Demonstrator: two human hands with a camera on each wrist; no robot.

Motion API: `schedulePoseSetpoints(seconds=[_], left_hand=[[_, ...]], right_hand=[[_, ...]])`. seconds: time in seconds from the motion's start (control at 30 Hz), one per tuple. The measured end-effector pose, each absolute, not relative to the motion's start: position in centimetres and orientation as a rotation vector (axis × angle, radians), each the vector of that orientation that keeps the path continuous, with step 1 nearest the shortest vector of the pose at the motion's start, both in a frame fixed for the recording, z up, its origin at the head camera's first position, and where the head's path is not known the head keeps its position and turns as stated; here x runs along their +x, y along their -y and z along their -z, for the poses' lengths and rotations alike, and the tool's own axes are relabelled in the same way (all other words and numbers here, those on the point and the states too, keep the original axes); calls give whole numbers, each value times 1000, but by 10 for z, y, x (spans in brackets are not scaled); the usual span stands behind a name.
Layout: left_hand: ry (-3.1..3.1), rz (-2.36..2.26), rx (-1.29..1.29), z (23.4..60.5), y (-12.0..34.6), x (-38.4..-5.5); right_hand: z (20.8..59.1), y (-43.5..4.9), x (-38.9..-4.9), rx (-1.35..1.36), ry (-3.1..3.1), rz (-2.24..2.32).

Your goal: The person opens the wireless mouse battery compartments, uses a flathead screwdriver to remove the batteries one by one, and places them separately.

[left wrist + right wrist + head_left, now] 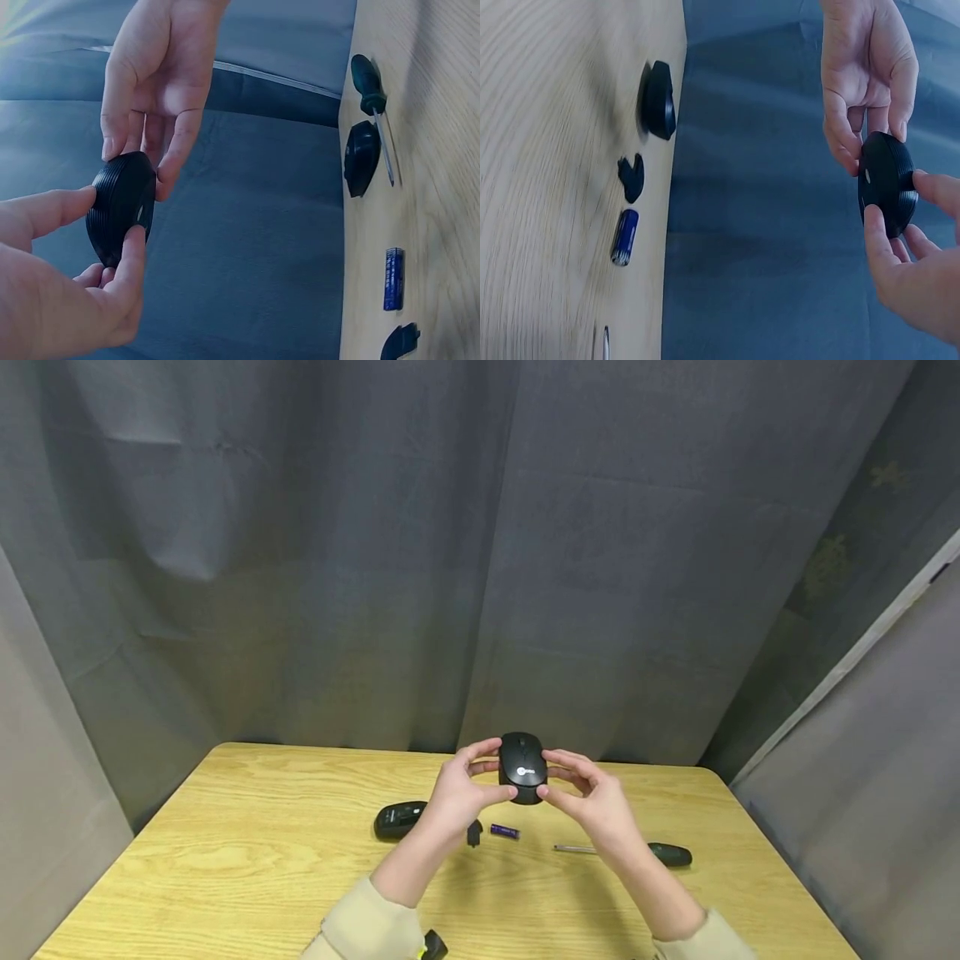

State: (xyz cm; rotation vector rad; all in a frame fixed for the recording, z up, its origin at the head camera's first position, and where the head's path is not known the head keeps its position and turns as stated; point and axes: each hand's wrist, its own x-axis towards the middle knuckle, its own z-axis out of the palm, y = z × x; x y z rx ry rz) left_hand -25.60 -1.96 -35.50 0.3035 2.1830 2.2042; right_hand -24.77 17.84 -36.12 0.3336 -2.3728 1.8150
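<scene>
A black computer mouse [523, 768] is held up above the far part of the table, its wheel and white logo facing the head camera. My left hand [467, 787] grips its left side between thumb and fingers. On the opposite side my right hand [596, 797] pinches it with thumb and fingertips. Ribbed side edges of the mouse [120, 206] show in the left wrist view. Below the hands lie a blue battery [505, 832] and a small black cover piece [474, 833], partly behind my left wrist.
A second black mouse [399, 821] lies left of the cover piece. A screwdriver with a dark green handle [669, 854] rests at the right, partly behind my right forearm. Beside its shaft sits a dark rounded object [362, 159]. Grey curtains [480, 552] hang behind the wooden table [247, 860].
</scene>
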Motion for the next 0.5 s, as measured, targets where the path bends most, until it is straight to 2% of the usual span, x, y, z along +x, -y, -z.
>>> schedulePoseSetpoints(seconds=[0.3, 0.5], left_hand=[[-2155, -2212, 347, 348, 41, -237], [-2107, -2231, 371, 346, 56, -224]], right_hand=[[358, -165, -233, 435, 2303, -1843], [360, -157, -226, 600, 2246, -1847]])
